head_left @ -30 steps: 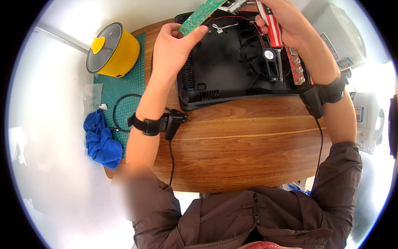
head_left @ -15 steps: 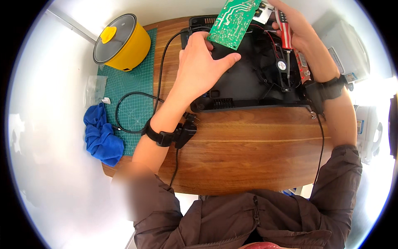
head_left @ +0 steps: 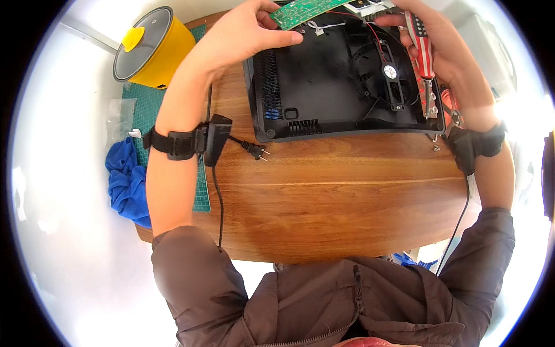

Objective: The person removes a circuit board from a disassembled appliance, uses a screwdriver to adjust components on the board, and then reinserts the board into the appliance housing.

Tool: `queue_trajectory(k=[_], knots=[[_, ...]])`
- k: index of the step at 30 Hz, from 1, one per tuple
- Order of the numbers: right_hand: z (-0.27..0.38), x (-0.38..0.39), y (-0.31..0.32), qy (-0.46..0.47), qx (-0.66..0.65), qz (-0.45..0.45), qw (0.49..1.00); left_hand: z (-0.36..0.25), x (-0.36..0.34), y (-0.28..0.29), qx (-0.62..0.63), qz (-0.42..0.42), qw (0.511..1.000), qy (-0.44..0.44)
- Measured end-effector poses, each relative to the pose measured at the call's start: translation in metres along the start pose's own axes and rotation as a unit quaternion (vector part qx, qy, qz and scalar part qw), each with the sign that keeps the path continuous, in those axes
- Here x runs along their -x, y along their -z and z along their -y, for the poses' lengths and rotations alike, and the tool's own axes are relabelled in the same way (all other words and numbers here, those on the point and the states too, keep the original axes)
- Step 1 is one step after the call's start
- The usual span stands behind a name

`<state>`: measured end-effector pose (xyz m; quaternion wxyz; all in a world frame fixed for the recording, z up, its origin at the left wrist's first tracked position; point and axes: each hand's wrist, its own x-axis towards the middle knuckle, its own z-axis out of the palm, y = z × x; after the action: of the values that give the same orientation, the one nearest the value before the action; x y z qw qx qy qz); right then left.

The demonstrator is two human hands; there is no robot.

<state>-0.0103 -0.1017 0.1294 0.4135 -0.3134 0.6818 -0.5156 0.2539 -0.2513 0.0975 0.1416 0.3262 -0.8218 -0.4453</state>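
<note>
My left hand grips a green circuit board by its left end, lifted above the open black appliance casing on the wooden table. Red and white wires run from the board down into the casing. Inside the casing sits a small black fan. My right hand is closed around a red-handled screwdriver, its shaft pointing down over the casing's right edge, while its fingers also reach the board's right end.
A yellow pot with a grey lid stands at the far left on a green cutting mat. A blue cloth lies at the table's left edge. A black power plug lies in front of the casing.
Both hands have lifted the circuit board higher and further from me, and it now lies flatter above the casing. The view has shifted so the casing sits more central.
</note>
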Motion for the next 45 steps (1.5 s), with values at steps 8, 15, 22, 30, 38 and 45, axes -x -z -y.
queue_trajectory(k=[8,15,22,30,38,45], knots=[[-0.009,0.014,0.0,-0.002,0.032,0.03,0.999,0.012,-0.009,-0.002,-0.058,-0.017,0.998,-0.012],[0.027,0.065,0.001,-0.026,0.104,0.14,0.984,0.028,-0.004,0.007,-0.079,-0.031,0.995,-0.05],[-0.032,0.059,0.022,0.049,0.256,0.114,0.959,0.03,-0.005,0.01,-0.122,0.015,0.984,-0.127],[-0.042,0.051,0.036,0.044,0.296,0.139,0.944,0.035,-0.015,0.02,-0.186,0.073,0.958,-0.204],[-0.052,0.029,0.028,0.133,0.342,0.088,0.926,0.028,-0.019,0.023,-0.2,0.082,0.952,-0.216],[-0.051,0.033,0.018,0.188,0.427,0.091,0.88,0.022,-0.015,0.021,-0.189,0.085,0.959,-0.192]])
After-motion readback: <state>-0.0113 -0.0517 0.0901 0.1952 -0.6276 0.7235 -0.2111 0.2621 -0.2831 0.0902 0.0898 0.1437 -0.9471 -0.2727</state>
